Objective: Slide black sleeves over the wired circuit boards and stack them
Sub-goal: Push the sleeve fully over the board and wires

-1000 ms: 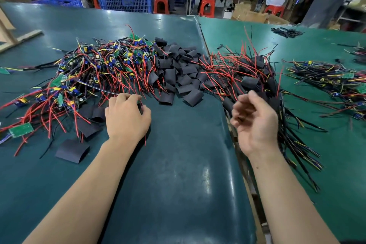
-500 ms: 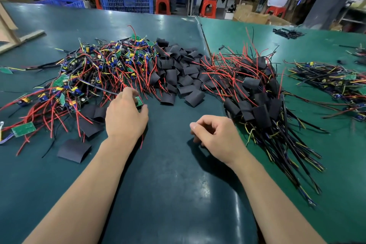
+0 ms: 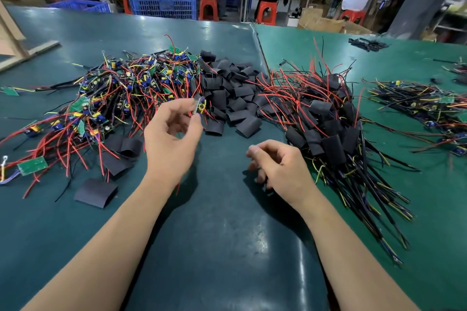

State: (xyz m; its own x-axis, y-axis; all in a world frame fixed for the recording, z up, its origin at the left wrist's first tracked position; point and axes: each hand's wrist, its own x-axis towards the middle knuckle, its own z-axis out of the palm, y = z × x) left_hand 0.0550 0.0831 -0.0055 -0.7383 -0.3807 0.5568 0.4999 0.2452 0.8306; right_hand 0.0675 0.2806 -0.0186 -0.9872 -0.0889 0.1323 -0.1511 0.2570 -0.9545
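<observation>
The left hand [image 3: 171, 144] is raised off the dark green worktop [image 3: 222, 247] and pinches one small wired circuit board [image 3: 199, 108] between thumb and fingertips, holding it in front of the near edge of the board heap. The right hand [image 3: 278, 166] sits low over the worktop at about 4 o'clock from the left hand, its fingers loosely curled; whether that grip holds anything cannot be told, since the fingers hide the palm. Three heaps lie across the middle of the worktop. At 10 o'clock from the left hand is the pile of bare boards [image 3: 121, 93], green boards tangled in red, yellow and black wires, too many to count. At 12 to 1 o'clock is the pile of empty black sleeves [image 3: 235, 98], roughly thirty or more. At 2 o'clock from the right hand is the stack of sleeved boards [image 3: 328, 124], with black and yellow wires fanning toward 5 o'clock. About four loose sleeves lie apart at 8 o'clock from the left hand, one flat sleeve [image 3: 96, 193] nearest. A second, lighter green worktop [image 3: 417, 58] adjoins on the right and carries another bundle of wired boards [image 3: 424, 106]. Beyond, four seated people and two blue crates [image 3: 164, 6] are visible.
</observation>
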